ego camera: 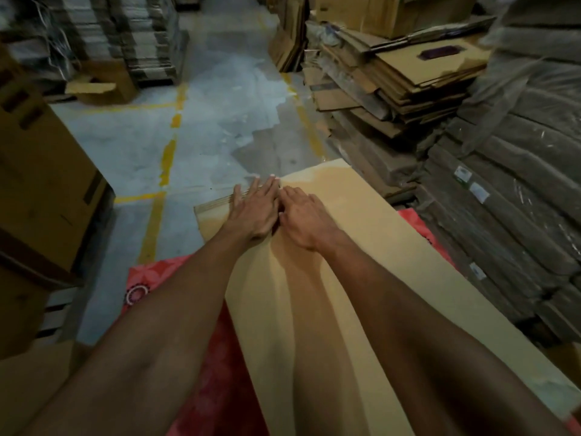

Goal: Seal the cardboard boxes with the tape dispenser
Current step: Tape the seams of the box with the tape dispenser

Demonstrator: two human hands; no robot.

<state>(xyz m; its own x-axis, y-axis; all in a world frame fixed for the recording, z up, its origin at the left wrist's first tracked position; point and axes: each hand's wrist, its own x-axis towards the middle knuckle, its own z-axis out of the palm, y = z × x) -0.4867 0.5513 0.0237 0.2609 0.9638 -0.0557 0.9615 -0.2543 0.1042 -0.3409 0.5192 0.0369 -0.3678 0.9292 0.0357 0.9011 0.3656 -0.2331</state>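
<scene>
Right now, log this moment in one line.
left hand: flat on flattened cardboard box | right hand: rests on it alongside | tape dispenser: not in view

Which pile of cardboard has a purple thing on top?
The messy brown pile of flattened boxes right of the aisle: its top sheet shows a dark purple patch. No other pile has one.

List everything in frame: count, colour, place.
flat cardboard: layered, count unclear, tan, centre, on the mat
mat: one, red patterned, on the floor under the cardboard
loose stack: one, brown flattened boxes, upper right
wrapped bundles: several, grey-brown, far right
big box: one, brown, left edge
small box: one, brown, open, upper left
floor: grey, yellow lines
left hand: flat on the cardboard's far end
right hand: flat on the cardboard, beside the left hand
</scene>
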